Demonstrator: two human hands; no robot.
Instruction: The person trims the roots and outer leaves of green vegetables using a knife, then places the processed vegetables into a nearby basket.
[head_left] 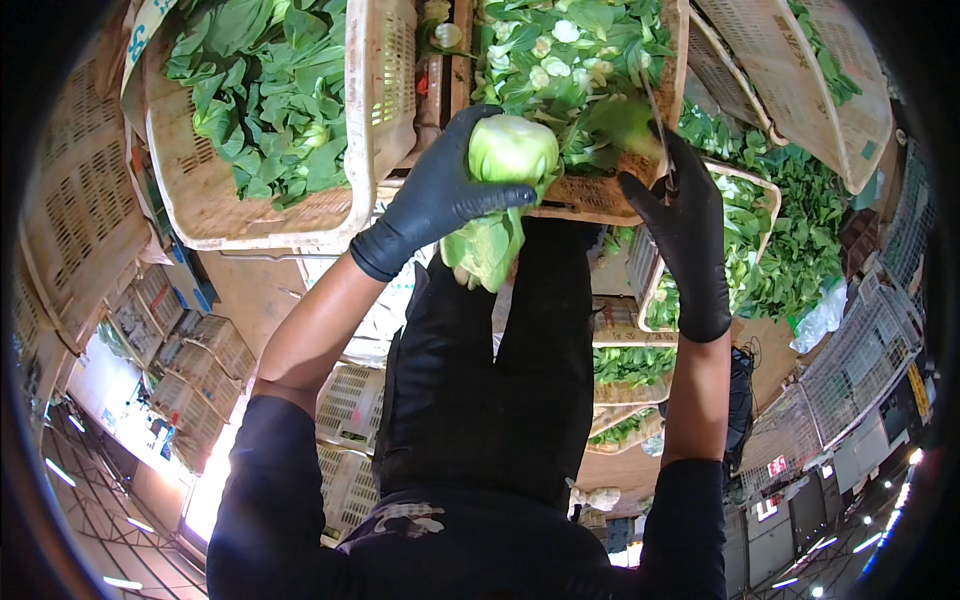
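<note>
My left hand (435,185), in a black glove, is wrapped round a head of bok choy (512,150). Its pale cut base faces up and away from me, and its leaves hang below my fingers. To the right, my gloved right hand (692,235) is closed on a knife (656,112) whose thin blade points away from me. A blurred green leaf (622,120) shows beside the blade. Beyond both hands stands a plastic crate (585,195) of bok choy heads and leaves, several with white bases upward.
A large crate (356,120) of loose green leaves stands at the left. On the right are another crate (765,200) of greens, a leafy pile (795,225) and a tilted crate (850,120). More crates stand behind my legs, and a clear plastic bag (820,315) lies near the pile.
</note>
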